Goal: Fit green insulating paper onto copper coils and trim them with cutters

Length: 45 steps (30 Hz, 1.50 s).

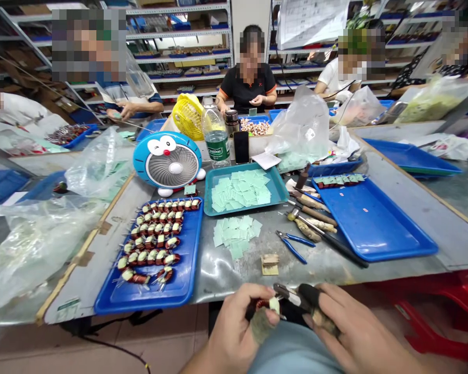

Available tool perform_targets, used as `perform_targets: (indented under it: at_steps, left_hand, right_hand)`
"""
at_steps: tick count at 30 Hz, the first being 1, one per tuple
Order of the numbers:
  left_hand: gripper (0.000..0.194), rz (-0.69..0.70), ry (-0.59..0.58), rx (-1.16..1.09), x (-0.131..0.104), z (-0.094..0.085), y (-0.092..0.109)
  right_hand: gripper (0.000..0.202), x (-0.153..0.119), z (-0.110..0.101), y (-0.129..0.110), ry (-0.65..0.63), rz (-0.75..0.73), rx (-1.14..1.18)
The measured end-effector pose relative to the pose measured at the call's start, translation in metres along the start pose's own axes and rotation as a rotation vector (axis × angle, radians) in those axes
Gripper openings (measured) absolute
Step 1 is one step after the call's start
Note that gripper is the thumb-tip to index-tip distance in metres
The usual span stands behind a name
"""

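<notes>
A small reddish-brown wire coil with a pale cream face [274,305] is being gripped by the left hand [237,323] above light-blue fabric [292,350]; just beside it, what appears to be a dark metal-tipped tool [284,291] is being grasped in the right hand [349,322].

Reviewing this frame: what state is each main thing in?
Left hand: pinching a wound coil
Right hand: gripping a tool
Blue-handled pliers: lying, handles spread
Left blue tray: holding rows of coils
Teal tray: heaped with green sheets
Right blue tray: parts along far edge
Fan: upright, running unclear
Phone: upright, screen dark
Bottle: upright
</notes>
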<state>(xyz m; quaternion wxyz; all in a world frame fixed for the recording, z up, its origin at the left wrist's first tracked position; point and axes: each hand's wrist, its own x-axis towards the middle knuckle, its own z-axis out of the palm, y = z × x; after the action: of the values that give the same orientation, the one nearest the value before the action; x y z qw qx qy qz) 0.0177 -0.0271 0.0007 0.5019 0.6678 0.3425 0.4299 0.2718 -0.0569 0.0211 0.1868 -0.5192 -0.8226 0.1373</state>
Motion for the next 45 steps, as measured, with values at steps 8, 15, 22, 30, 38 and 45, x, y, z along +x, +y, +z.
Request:
perform_targets:
  at_steps: [8, 15, 22, 30, 38, 45]
  left_hand:
    - [0.053, -0.191, -0.206, -0.007, 0.015, -0.008, 0.018]
    - [0.053, -0.119, -0.142, 0.002, 0.025, 0.005, 0.016]
    - [0.053, -0.242, -0.083, -0.267, 0.021, 0.012, 0.01]
    - [0.048, -0.193, -0.144, -0.634, 0.028, 0.006, 0.01]
    - [0.044, -0.206, -0.164, -0.494, 0.027, 0.009, 0.019]
    - [0.047, -0.076, -0.139, 0.058, 0.033, -0.001, 0.027]
  right_hand:
    - [0.019, 0.011, 0.001, 0.005, 0.108, -0.102, -0.118]
    - [0.021, 0.008, -0.006, 0.007, 0.11, -0.095, -0.11]
    - [0.021, 0.016, -0.014, 0.014, 0.182, -0.123, -0.098]
    - [0.024, 0.035, -0.04, 0.029, -0.047, -0.111, -0.002]
    - [0.026, 0.039, -0.04, 0.028, -0.144, -0.139, 0.029]
    - [0.02, 0.037, -0.047, 0.024, -0.05, -0.18, -0.083]
